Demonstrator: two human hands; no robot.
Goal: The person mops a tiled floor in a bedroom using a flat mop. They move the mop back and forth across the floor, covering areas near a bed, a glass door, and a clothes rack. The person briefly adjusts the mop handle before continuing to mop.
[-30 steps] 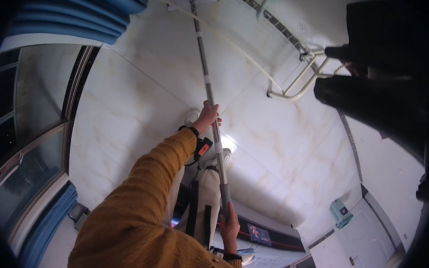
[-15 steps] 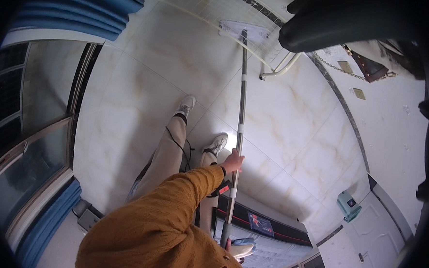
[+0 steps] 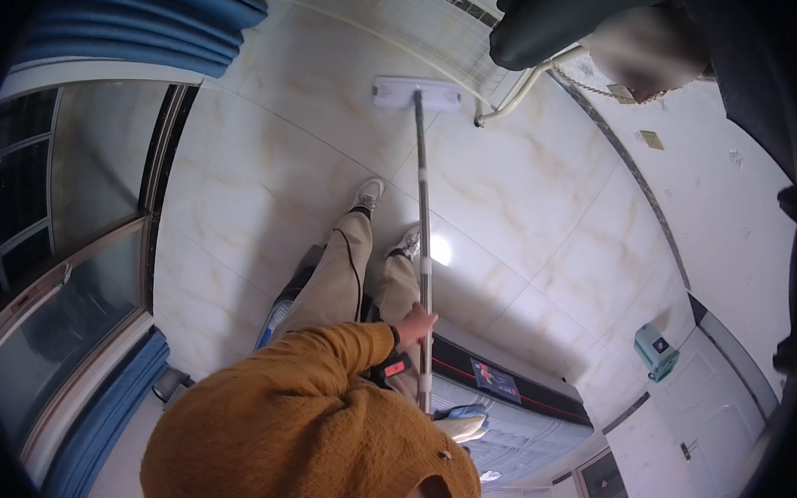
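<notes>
My left hand (image 3: 415,327), in a mustard sleeve, is closed round the metal pole of a flat mop (image 3: 423,210). The pole runs from close to my body out across the floor. At its far end the white rectangular mop head (image 3: 398,93) lies on the marble-look tiles, beside the foot of a cream wire rack (image 3: 477,122). My right hand cannot be seen; my chest covers the pole's near end. Both my feet, in pale shoes (image 3: 368,193), stand left of the pole.
A grey mattress (image 3: 534,418) with a dark edge band lies right of my legs. Blue curtains (image 3: 149,19) and a sliding glass door (image 3: 71,313) line the left. Dark clothing (image 3: 572,24) hangs over the rack. A teal bin (image 3: 654,353) stands by a white door (image 3: 710,419).
The mop head has slid out from under the rack, toward me and to the left. My left hand came back with the pole. My right hand, partly visible before, has dropped from view.
</notes>
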